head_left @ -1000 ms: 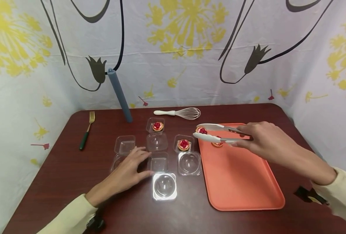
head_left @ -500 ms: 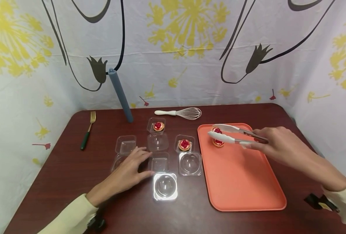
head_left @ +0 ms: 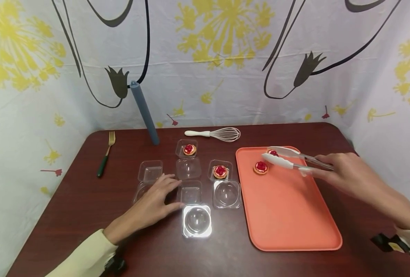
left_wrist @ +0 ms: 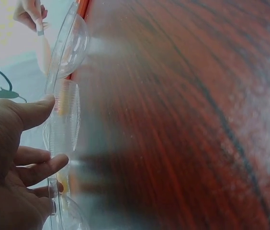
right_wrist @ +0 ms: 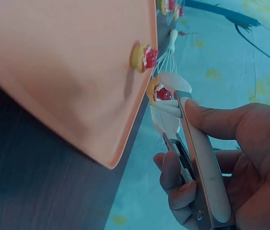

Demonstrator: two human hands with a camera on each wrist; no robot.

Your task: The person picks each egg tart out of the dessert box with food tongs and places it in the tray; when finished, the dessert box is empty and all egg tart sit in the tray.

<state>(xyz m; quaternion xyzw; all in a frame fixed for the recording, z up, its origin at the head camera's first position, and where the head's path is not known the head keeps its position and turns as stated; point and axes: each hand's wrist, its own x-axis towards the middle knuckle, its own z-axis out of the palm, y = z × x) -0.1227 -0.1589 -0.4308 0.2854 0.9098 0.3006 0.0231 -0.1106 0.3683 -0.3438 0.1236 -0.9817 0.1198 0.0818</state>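
Note:
My right hand (head_left: 347,171) grips metal tongs (head_left: 317,162) with white tips above the far part of the orange tray (head_left: 291,215). A red-topped tart (right_wrist: 163,92) sits between the tips, partly covered by them. Another tart (head_left: 261,167) rests on the tray, left of the tips. My left hand (head_left: 154,198), fingers loosely spread, lies beside an open clear plastic container (head_left: 190,192); its fingertips reach the container's edge. Two further open containers hold one tart each: one at the back (head_left: 189,149) and one beside the tray (head_left: 220,172).
Another clear container (head_left: 151,171) lies at the left, its lid partly under my left hand. A whisk (head_left: 222,134), a blue stick (head_left: 144,113) and a green-handled fork (head_left: 106,154) lie toward the back. A patterned cloth (head_left: 205,77) hangs behind the table.
My right hand has moved right with the tongs, and the tart between their tips has gone from the tray's left edge to over its far middle. My left hand stays put.

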